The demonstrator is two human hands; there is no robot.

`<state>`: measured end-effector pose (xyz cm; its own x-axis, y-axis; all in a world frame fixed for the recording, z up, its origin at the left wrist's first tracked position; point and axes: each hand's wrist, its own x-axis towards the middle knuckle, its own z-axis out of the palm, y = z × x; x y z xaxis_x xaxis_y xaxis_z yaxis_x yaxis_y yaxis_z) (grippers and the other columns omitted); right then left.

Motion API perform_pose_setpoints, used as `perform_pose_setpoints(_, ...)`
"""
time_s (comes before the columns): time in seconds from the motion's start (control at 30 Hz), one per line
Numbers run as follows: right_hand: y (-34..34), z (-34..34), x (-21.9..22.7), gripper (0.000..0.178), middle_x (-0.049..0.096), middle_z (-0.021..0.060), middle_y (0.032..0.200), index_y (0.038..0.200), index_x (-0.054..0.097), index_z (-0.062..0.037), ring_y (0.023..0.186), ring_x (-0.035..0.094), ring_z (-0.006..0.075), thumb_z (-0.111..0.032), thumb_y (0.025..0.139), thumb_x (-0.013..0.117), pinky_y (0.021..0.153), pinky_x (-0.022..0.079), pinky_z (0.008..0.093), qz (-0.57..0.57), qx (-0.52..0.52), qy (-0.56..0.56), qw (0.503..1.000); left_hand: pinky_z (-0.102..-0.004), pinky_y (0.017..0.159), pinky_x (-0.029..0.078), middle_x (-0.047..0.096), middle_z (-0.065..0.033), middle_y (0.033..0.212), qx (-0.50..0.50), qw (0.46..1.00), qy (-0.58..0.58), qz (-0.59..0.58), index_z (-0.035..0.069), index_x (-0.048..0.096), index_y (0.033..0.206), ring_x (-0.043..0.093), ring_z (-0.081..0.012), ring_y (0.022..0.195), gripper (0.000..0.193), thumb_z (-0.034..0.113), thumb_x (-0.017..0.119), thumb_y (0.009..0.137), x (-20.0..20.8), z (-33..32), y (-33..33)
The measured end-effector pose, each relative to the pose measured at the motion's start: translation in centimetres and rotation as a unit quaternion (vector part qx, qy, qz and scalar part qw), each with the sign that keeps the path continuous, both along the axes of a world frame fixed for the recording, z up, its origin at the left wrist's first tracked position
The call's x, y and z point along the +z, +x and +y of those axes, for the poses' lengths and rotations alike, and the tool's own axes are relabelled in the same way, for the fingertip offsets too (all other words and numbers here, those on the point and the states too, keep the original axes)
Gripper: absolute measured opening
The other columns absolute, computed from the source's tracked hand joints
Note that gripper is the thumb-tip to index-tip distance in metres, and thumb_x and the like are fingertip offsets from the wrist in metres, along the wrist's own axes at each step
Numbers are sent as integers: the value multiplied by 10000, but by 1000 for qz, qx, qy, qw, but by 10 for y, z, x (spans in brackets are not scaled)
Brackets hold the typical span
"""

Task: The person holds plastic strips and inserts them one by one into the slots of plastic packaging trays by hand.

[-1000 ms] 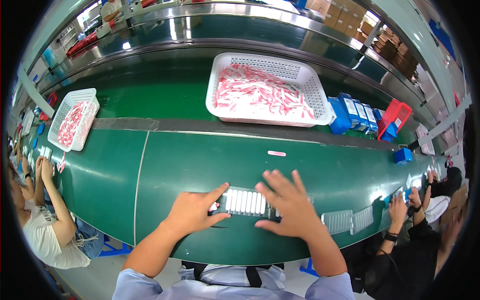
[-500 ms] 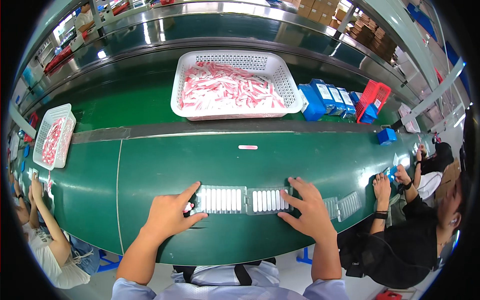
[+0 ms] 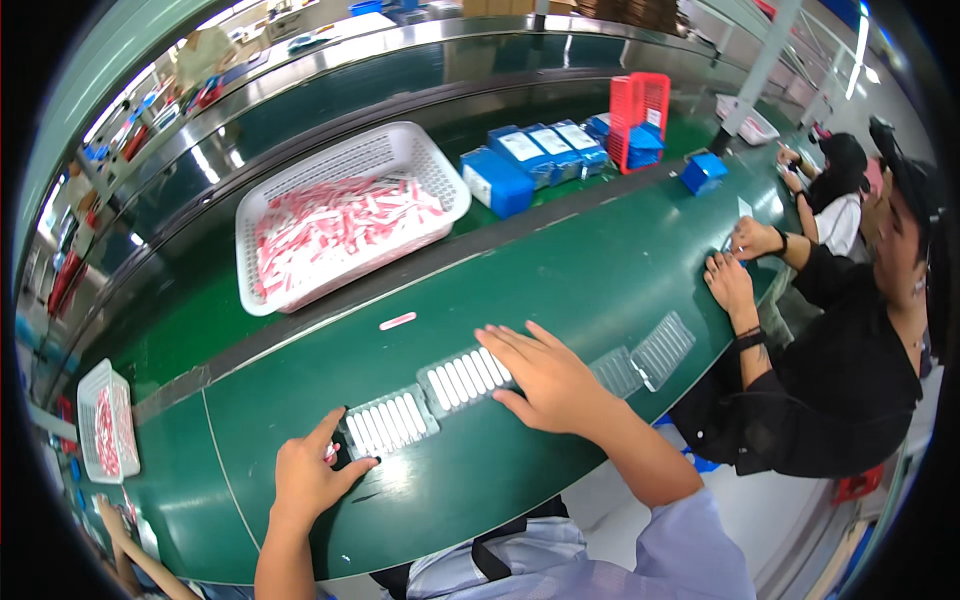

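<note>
A clear hinged plastic tray point(image 3: 433, 400) lies unfolded on the green table before me, white sticks lined up in both halves. My left hand point(image 3: 303, 478) is at its left end, thumb and forefinger spread along the edge. Small pink-and-white pieces point(image 3: 331, 453) show within that hand's curled fingers; how many is hidden. Over the right end of the tray rests my right hand point(image 3: 550, 385), fingers stretched and thumb apart, covering part of the last sticks. A single pink-and-white stick point(image 3: 398, 321) lies just beyond the tray.
Beyond the dark ledge stands a large white basket point(image 3: 456, 190) of pink-and-white sticks, beside blue boxes point(image 3: 500, 183) and a red basket point(image 3: 640, 120). Another clear tray point(image 3: 663, 350) lies to the right, near a co-worker's hands point(image 3: 733, 285). A smaller white basket point(image 3: 127, 425) is at far left.
The view has swung right and tilted. My right hand has flattened from spread fingertips to lie across the tray's right end. My left hand stays at the left end.
</note>
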<state>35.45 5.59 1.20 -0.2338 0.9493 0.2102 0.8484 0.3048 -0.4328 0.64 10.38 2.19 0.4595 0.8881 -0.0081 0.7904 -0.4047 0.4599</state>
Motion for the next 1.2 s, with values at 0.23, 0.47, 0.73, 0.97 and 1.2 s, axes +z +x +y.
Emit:
perform_pose_setpoints(0.23, 51, 21, 6, 746, 423, 249, 1519, 1547, 291, -30, 1426, 391, 387, -154, 897, 635, 1183, 291, 511, -52, -49, 20, 997, -419, 674, 550, 694, -174, 715, -40, 998, 14, 48, 42, 646, 1235, 706, -350, 699, 752, 443, 896, 650, 12, 37, 83)
perform_pose_setpoints(0.47, 117, -82, 36, 763, 386, 229, 1549, 1496, 455, -122, 1438, 349, 445, -416, 849, 735, 1164, 277, 574, 9, -268, 22, 963, -428, 715, 567, 725, -164, 786, -55, 998, 18, 4, 79, 639, 1240, 720, -354, 769, 756, 512, 869, 664, -2, 56, 157)
perform_pose_setpoints(0.73, 93, -125, -19, 614, 417, 181, 1541, 1344, 640, -222, 1436, 259, 540, -571, 840, 686, 1117, 110, 751, -103, -240, 16, 965, -428, 730, 567, 738, -170, 850, -76, 996, 27, -30, 80, 601, 1302, 721, -349, 820, 798, 556, 836, 706, -11, 68, 224)
perform_pose_setpoints(0.97, 33, -105, -25, 569, 440, 132, 1537, 1355, 634, -240, 1429, 259, 546, -551, 879, 638, 1091, 123, 775, -107, -219, 13, 970, -439, 673, 556, 695, -196, 775, -78, 991, -51, -95, 154, 591, 1309, 703, -373, 728, 629, 490, 781, 812, 8, 32, 153)
perform_pose_setpoints(1.2, -61, -67, -14, 613, 412, 161, 1545, 1404, 589, -214, 1393, 251, 618, -562, 901, 621, 997, 204, 841, -141, -189, -21, 972, -408, 647, 572, 722, -144, 771, -72, 996, -16, -41, 131, 610, 1311, 724, -347, 706, 762, 599, 801, 740, 9, -23, 43)
